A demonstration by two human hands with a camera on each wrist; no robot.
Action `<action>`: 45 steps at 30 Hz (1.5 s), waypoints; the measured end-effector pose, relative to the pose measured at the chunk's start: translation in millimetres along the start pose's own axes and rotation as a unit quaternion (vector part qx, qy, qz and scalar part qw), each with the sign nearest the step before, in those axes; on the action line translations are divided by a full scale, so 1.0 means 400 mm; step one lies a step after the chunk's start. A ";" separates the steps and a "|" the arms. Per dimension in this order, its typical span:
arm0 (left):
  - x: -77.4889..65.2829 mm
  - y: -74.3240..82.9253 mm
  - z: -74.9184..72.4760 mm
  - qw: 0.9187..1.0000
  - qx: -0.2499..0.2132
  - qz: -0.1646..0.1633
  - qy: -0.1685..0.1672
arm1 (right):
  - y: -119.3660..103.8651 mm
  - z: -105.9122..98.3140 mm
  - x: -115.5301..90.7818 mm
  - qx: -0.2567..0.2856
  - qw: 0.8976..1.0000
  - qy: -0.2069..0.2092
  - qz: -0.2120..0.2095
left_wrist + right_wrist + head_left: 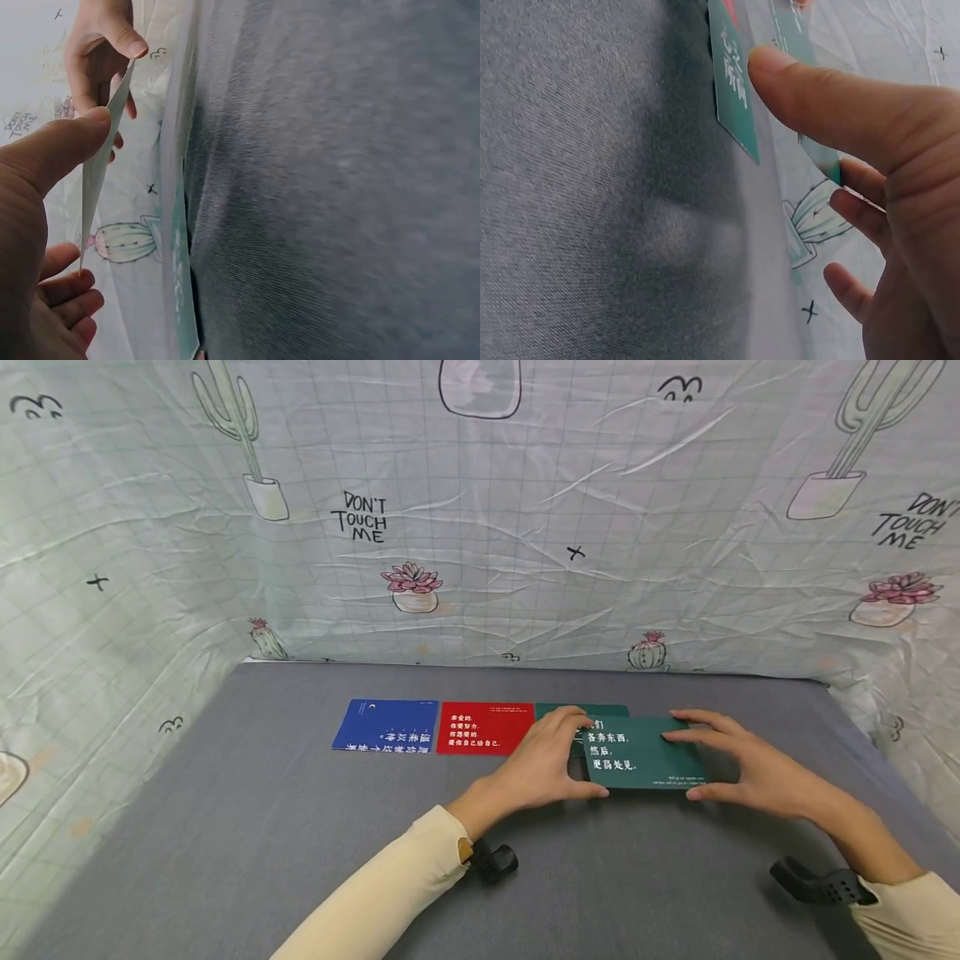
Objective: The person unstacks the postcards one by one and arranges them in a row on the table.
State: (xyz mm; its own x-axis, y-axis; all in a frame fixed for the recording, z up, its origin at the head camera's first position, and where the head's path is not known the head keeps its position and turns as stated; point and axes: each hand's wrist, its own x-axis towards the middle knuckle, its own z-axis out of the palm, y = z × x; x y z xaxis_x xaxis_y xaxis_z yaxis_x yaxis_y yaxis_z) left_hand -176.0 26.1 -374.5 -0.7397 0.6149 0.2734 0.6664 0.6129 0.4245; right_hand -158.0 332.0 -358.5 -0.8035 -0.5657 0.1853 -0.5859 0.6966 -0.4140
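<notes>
Above the grey table, a green card [645, 756] with white Chinese writing is held up by its two short ends. My left hand [542, 758] pinches the left end, thumb at the lower edge and fingers at the upper. At the other end my right hand [761, 768] grips it in the same way. In the left wrist view the raised card [96, 176] shows its pale back, nearly edge-on. A second green card [581, 712] lies flat behind, partly hidden by the left hand and the raised card.
A red card [483, 727] and a blue card [386, 725] lie in a row left of the flat green one, on the grey tabletop [300, 843]. Cactus-printed cloth [510, 593] hangs around the table's back and sides.
</notes>
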 end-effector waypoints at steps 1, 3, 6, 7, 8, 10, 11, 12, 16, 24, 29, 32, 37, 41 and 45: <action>0.004 0.000 0.001 1.000 -0.001 -0.001 -0.001 | 0.003 -0.001 0.000 -0.002 1.000 0.002 0.002; 0.014 0.001 0.001 1.000 -0.003 -0.003 -0.002 | 0.010 -0.006 -0.001 -0.003 1.000 0.001 0.003; 0.030 0.005 0.000 1.000 0.001 -0.002 -0.008 | 0.020 -0.014 -0.001 -0.002 1.000 0.000 0.001; 0.035 0.006 0.000 1.000 0.003 -0.001 -0.011 | 0.024 -0.017 -0.001 -0.002 1.000 -0.002 -0.003; 0.040 0.007 0.001 1.000 0.006 0.000 -0.013 | 0.029 -0.018 -0.001 -0.002 1.000 -0.003 -0.007; 0.049 0.008 0.004 1.000 0.009 0.001 -0.017 | 0.037 -0.021 -0.001 0.001 1.000 -0.007 -0.008; 0.054 0.007 0.007 1.000 0.008 0.000 -0.018 | 0.042 -0.023 0.000 0.003 1.000 -0.009 -0.006; 0.059 0.007 0.008 1.000 0.010 0.000 -0.020 | 0.045 -0.025 0.001 0.009 1.000 -0.013 -0.004; 0.079 0.008 0.013 0.999 0.020 -0.007 -0.027 | 0.056 -0.040 0.005 0.030 0.999 -0.024 0.012; 0.122 0.010 0.028 0.998 0.054 -0.013 -0.037 | 0.083 -0.060 0.005 0.035 0.999 -0.029 0.027; 0.141 0.012 0.036 0.997 0.067 -0.018 -0.045 | 0.099 -0.064 -0.002 0.035 0.999 -0.028 0.030; 0.154 0.015 0.045 0.996 0.073 -0.022 -0.047 | 0.113 -0.067 -0.004 0.033 0.999 -0.027 0.033; 0.177 0.024 0.061 0.994 0.099 -0.028 -0.047 | 0.138 -0.071 -0.010 0.032 0.998 -0.024 0.038; 0.193 0.032 0.077 0.992 0.112 -0.033 -0.055 | 0.157 -0.072 -0.018 0.039 0.998 -0.029 0.044; 0.203 0.035 0.093 0.991 0.113 -0.039 -0.061 | 0.171 -0.072 -0.024 0.044 0.998 -0.030 0.035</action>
State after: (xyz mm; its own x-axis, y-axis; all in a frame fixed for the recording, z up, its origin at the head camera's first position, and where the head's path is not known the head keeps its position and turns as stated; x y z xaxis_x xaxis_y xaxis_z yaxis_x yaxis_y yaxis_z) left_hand -223.2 103.1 -378.3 -0.7824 0.6082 0.1341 0.6215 0.7482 0.2323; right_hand -193.4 397.7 -362.8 -0.8332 -0.5438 0.1001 -0.5144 0.6958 -0.5013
